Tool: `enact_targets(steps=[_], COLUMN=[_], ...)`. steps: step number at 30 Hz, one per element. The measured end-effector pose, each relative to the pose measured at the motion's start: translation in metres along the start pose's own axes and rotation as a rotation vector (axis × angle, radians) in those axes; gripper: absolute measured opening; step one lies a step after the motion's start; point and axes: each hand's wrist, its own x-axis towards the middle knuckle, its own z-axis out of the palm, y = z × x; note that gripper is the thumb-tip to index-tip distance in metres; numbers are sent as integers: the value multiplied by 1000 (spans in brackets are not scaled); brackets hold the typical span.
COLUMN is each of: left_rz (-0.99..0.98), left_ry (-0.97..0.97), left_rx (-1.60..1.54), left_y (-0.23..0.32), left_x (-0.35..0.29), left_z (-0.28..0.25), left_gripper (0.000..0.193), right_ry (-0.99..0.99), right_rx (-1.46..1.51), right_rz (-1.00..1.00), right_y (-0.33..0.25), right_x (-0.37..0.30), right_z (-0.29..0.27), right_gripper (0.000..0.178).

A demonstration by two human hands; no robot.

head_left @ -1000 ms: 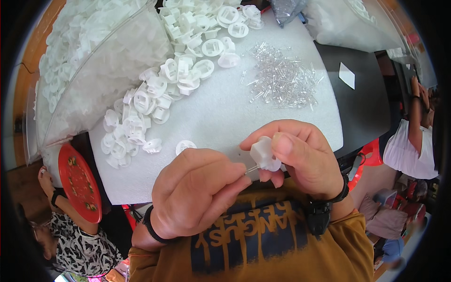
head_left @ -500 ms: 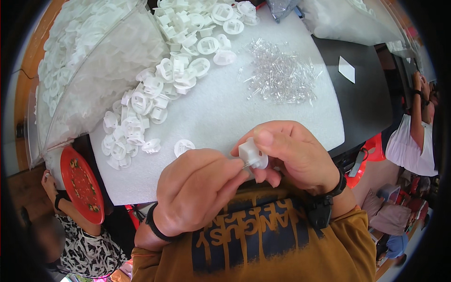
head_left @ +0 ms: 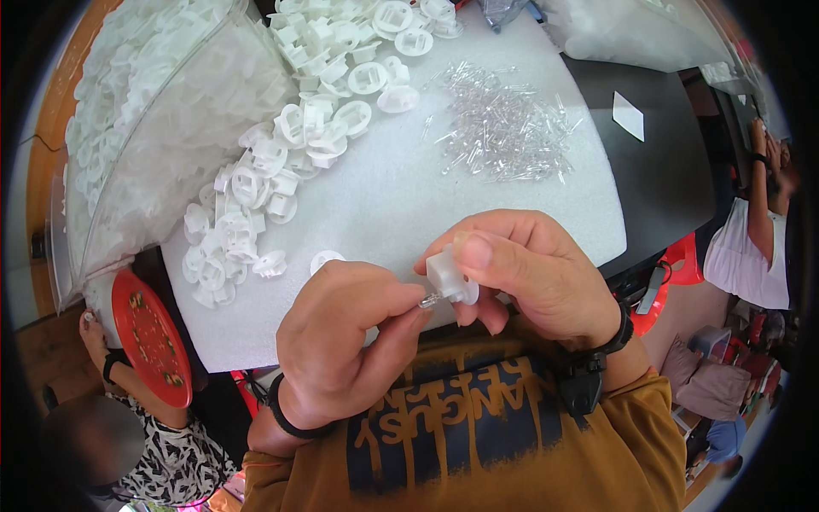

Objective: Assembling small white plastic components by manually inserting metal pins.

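My right hand pinches a white plastic fitting, a boxy body on a round flange, between thumb and fingers. My left hand has thumb and forefinger closed on a small clear LED-like piece, whose thin end meets the lower left side of the fitting; how far it goes in cannot be made out. Just beyond my left hand lies one loose white fitting, partly covered by it. Farther off on the white foam sheet is a heap of similar clear pieces.
Many white fittings spread along the left of the sheet beside a large clear bag of them. Another bag stands far right, near a white paper diamond. A red tray is at left. Other people sit on both sides.
My left hand has drawn slightly left and down from the fitting, so more of the clear piece shows. The right hand has shifted a little left and up with the fitting.
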Motion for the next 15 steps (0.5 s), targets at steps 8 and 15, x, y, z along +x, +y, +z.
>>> enact_targets(steps=[8, 15], left_rz=[68, 76], left_ry=[-55, -51], left_rx=[96, 100], left_y=[6, 8], left_x=[4, 5], left_z=[-3, 3], left_gripper=[29, 28], right_ry=[-47, -41], right_rx=[16, -9], right_rz=[-4, -67], right_y=[-6, -7], right_x=[-6, -10], right_z=[1, 2], right_gripper=[33, 29])
